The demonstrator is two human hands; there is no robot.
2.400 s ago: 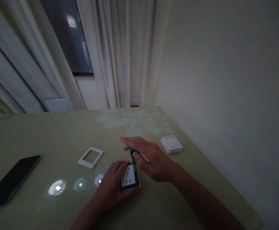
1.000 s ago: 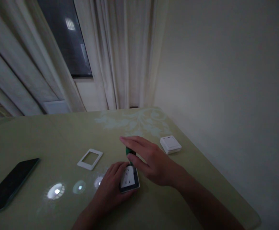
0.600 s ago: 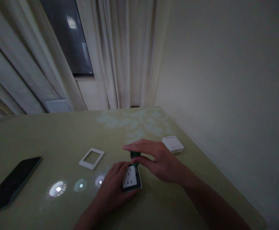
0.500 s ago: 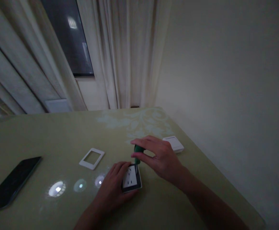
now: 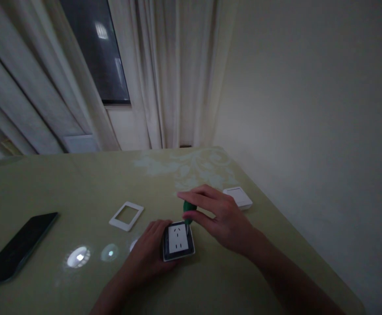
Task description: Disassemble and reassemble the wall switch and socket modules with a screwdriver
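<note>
A wall socket (image 5: 178, 239) with a white slotted face and a dark surround sits in a white box on the table, face up. My left hand (image 5: 153, 249) grips it along its left side, the thumb low near the front edge. Between the thumb and fingers of my right hand (image 5: 219, 214) is a green-handled screwdriver (image 5: 188, 210), held nearly upright. Its shaft points down at the dark strip on the socket's right side; the very tip is too small to make out.
A white square frame (image 5: 127, 216) lies behind my left hand. Near the table's right edge is a white switch-like box (image 5: 239, 197), partly behind my right hand. At the far left lies a black flat slab (image 5: 18, 247). A wall (image 5: 309, 131) borders the table's right side.
My left hand has shifted slightly left, uncovering more of the socket's face, which now sits a little further left and turned. The screwdriver stays at the socket's right side.
</note>
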